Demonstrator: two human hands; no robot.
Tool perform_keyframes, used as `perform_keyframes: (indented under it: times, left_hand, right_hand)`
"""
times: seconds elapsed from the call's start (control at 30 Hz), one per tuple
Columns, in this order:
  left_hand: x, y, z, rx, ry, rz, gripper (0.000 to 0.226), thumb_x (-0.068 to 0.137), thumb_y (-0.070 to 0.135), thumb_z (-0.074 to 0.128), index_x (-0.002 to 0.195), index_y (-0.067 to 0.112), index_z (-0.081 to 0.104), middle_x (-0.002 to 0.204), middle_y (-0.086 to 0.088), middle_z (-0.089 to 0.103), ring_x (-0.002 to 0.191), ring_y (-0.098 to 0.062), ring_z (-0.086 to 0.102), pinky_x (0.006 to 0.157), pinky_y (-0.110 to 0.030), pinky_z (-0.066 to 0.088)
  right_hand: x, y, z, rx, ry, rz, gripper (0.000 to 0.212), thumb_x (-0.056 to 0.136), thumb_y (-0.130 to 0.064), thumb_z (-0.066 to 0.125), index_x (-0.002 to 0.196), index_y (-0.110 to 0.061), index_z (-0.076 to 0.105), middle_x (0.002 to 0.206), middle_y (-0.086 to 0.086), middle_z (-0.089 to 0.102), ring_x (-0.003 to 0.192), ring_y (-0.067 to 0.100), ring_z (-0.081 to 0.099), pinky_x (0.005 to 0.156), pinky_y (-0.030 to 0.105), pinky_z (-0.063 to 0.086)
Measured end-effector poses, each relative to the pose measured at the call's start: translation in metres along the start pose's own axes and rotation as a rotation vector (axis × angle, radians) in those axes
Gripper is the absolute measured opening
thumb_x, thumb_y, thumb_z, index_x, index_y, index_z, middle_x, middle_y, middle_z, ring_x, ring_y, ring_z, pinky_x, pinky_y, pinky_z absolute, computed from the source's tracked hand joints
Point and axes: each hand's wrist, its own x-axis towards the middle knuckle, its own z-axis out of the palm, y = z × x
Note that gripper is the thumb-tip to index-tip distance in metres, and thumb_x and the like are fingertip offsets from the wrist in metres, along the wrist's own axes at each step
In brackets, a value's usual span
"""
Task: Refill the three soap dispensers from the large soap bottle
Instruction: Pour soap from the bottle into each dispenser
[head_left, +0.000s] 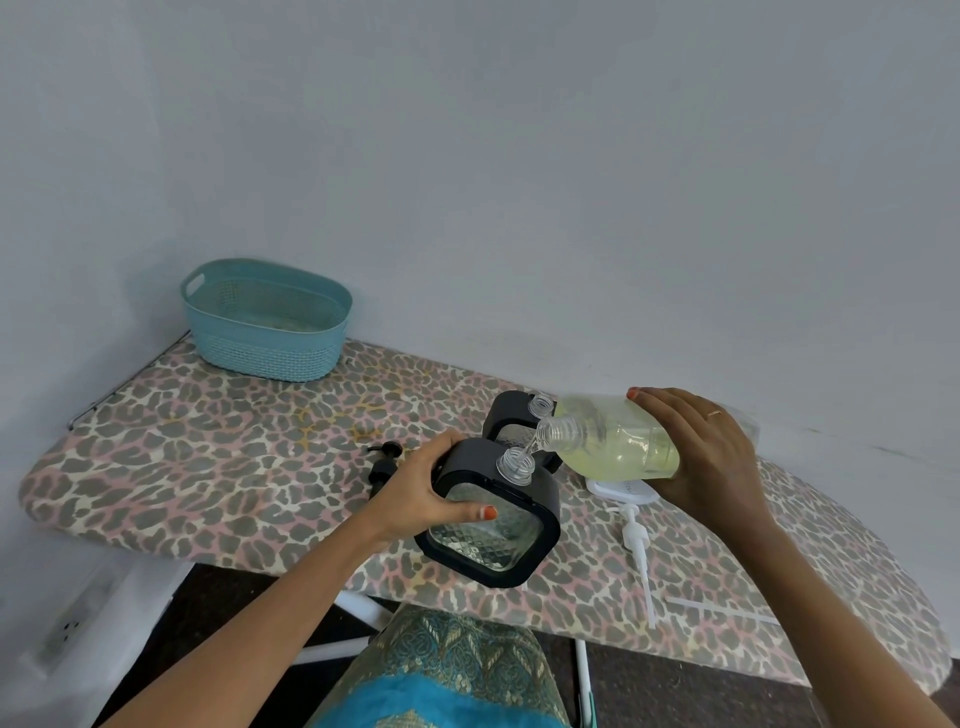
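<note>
My left hand (415, 493) grips the near soap dispenser (488, 519), black-framed with patterned glass, and holds it tilted at the front edge of the ironing board (208, 441). My right hand (711, 457) wraps the large soap bottle (613, 441), held almost level. Its open mouth is just above the dispenser's open neck, and a thin thread of soap runs between them. A second black dispenser (506, 415) stands just behind. Black pumps (384, 460) lie to the left, a white pump (636, 540) to the right. A teal basket (265, 319) sits at the far corner.

large soap bottle (618, 441): yellowish, tipped, mouth over front dispenser (488, 525) | front dispenser: black-framed glass, tilted, uncapped | rear dispenser (506, 410): uncapped
</note>
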Motion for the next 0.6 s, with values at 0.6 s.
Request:
perform_keyframes:
  times: [0.6]
  left_hand:
    - [-0.0001,0.001,0.002,0.024,-0.023,-0.026,0.075,0.045,0.062,0.079,0.105,0.025,0.054,0.102,0.004,0.064,0.097,-0.01,0.063,0.087,-0.025,0.051]
  right_hand:
    - [-0.0062,-0.0027,0.0084,0.035,-0.016,0.007,0.06,0.073,-0.052,0.055,0.118,-0.015,0.048,0.109,0.008,0.068,0.103,0.021,0.055,0.077,0.036,0.05]
